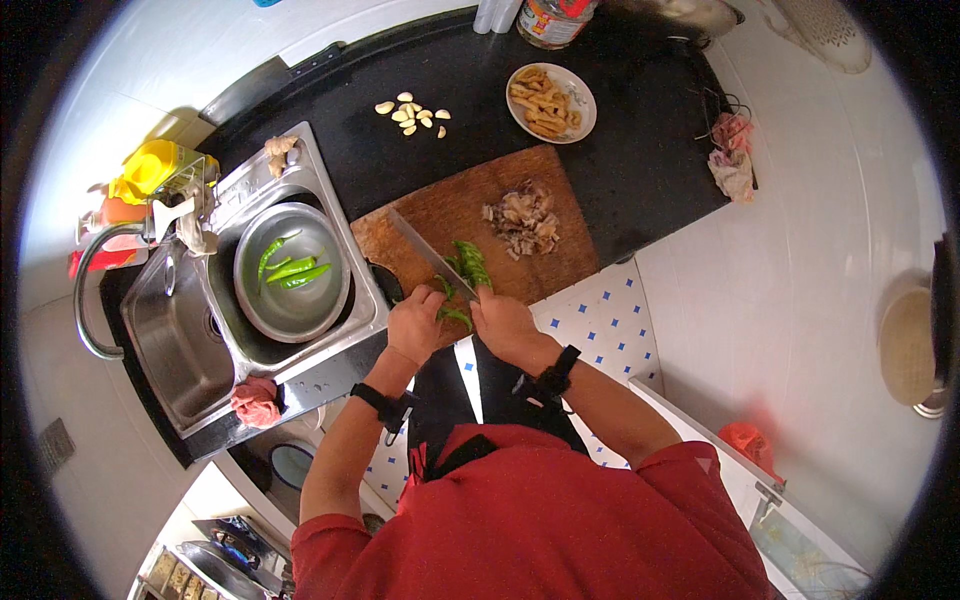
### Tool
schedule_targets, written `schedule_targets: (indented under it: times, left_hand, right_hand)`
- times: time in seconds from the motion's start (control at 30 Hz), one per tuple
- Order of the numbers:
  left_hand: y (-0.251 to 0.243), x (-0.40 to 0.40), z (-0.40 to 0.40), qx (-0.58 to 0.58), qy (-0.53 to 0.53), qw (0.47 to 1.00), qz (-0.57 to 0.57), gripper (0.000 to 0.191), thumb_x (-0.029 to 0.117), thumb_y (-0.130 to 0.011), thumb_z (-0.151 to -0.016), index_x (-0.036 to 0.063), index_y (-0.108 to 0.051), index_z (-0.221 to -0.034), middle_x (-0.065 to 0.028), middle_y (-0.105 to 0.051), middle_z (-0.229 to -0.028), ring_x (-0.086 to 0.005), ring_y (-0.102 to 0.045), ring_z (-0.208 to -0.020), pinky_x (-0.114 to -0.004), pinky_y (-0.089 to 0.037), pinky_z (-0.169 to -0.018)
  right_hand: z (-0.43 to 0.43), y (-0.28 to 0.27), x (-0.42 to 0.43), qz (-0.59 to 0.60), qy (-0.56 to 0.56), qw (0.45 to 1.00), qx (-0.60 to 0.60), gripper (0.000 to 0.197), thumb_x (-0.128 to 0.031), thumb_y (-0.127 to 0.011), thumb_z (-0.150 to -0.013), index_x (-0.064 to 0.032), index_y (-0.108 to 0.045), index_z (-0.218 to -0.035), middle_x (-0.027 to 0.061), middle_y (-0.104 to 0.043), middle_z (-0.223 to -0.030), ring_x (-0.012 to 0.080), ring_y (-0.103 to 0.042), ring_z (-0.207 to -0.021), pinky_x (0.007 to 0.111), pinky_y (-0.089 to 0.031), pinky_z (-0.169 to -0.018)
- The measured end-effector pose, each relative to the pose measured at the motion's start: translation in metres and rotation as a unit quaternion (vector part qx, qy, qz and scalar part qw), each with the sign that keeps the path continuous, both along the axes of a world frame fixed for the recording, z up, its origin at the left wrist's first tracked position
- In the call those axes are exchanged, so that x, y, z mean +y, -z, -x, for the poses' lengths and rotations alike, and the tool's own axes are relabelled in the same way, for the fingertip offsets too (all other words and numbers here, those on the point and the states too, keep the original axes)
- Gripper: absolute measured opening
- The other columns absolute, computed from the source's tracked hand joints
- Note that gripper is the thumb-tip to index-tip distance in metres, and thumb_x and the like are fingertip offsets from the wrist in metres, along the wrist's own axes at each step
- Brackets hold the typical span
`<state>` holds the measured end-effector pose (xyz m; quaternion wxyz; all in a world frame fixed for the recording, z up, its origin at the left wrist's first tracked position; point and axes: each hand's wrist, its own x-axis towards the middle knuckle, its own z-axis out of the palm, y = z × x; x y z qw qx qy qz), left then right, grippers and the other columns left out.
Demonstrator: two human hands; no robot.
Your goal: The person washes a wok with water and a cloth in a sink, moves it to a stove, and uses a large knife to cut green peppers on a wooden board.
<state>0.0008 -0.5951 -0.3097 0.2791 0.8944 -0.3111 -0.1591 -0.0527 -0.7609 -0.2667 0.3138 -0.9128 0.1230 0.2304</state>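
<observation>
My right hand [506, 322] grips a kitchen knife [424, 247], its blade slanting up and left over a wooden cutting board [442, 180]. My left hand [416, 322] is at the board's lower edge, its fingertips on a piece of green pepper [454, 316] beside the blade. Cut green pepper [472, 264] lies just right of the knife. Farther back on the board is a heap of sliced brownish meat [525, 219]. To the left, whole green peppers [296, 268] lie in a metal basin [294, 330] in the sink.
Peeled garlic cloves [407, 112] lie behind the board on the black countertop [637, 127]. A plate [589, 101] of yellowish-brown strips stands at the back. Left are the double sink [180, 330], its faucet [82, 285], ginger [278, 154] and a pink cloth [255, 402]. A jar [551, 22] stands at the far edge.
</observation>
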Motion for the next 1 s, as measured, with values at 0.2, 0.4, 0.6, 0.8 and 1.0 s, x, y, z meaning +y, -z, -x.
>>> schedule_targets:
  times: [0.2, 0.4, 0.6, 0.8, 1.0]
  left_hand:
    - [-0.014, 0.014, 0.005, 0.003, -0.030, 0.999, 0.014, 0.042, 0.009, -0.070, -0.067, 0.0074, -0.060, -0.107, -0.0109, -0.054, -0.105, -0.0328, -0.060, -0.088, -0.041, -0.051, -0.069]
    - [0.000, 0.050, 0.008, -0.092, 0.001, 0.996, -0.006, 0.037, 0.000, -0.056, -0.070, 0.0085, -0.061, -0.106, -0.0087, -0.055, -0.102, -0.0297, -0.061, -0.080, -0.039, -0.050, -0.068]
    - [0.002, 0.042, 0.018, -0.081, -0.024, 0.996, 0.018, 0.035, 0.005, -0.062, -0.067, 0.0099, -0.061, -0.102, -0.0071, -0.057, -0.095, -0.0293, -0.060, -0.077, -0.039, -0.050, -0.066]
    - [0.008, 0.042, 0.027, -0.070, -0.041, 0.997, -0.006, 0.039, 0.006, -0.066, -0.064, 0.0105, -0.060, -0.102, -0.0072, -0.056, -0.093, -0.0301, -0.060, -0.077, -0.040, -0.049, -0.065]
    - [-0.004, 0.025, 0.026, -0.034, -0.054, 0.998, -0.003, 0.033, 0.006, -0.065, -0.067, 0.0104, -0.060, -0.099, -0.0072, -0.058, -0.088, -0.0299, -0.061, -0.078, -0.040, -0.050, -0.066]
  right_hand:
    - [0.002, -0.003, 0.003, -0.003, 0.016, 1.000, 0.001, 0.028, -0.024, -0.042, -0.093, 0.0008, -0.049, -0.103, 0.0233, -0.061, -0.072, 0.0435, -0.059, -0.070, 0.053, -0.045, -0.065]
    - [-0.001, 0.007, -0.020, -0.049, 0.000, 0.999, -0.018, 0.039, -0.028, -0.044, -0.094, 0.0037, -0.050, -0.115, 0.0254, -0.061, -0.080, 0.0436, -0.058, -0.075, 0.055, -0.044, -0.069]
    - [0.004, -0.005, -0.026, -0.029, -0.005, 0.999, -0.028, 0.034, -0.028, -0.045, -0.093, 0.0035, -0.052, -0.105, 0.0252, -0.061, -0.078, 0.0437, -0.058, -0.073, 0.055, -0.043, -0.065]
    - [0.006, -0.011, -0.020, -0.035, -0.040, 0.998, -0.025, 0.026, -0.025, -0.046, -0.092, 0.0008, -0.050, -0.095, 0.0238, -0.058, -0.072, 0.0437, -0.056, -0.069, 0.052, -0.042, -0.061]
    - [0.007, -0.001, -0.005, 0.025, -0.070, 0.997, 0.009, 0.028, -0.024, -0.043, -0.093, 0.0010, -0.050, -0.103, 0.0244, -0.060, -0.074, 0.0424, -0.059, -0.072, 0.052, -0.046, -0.064]
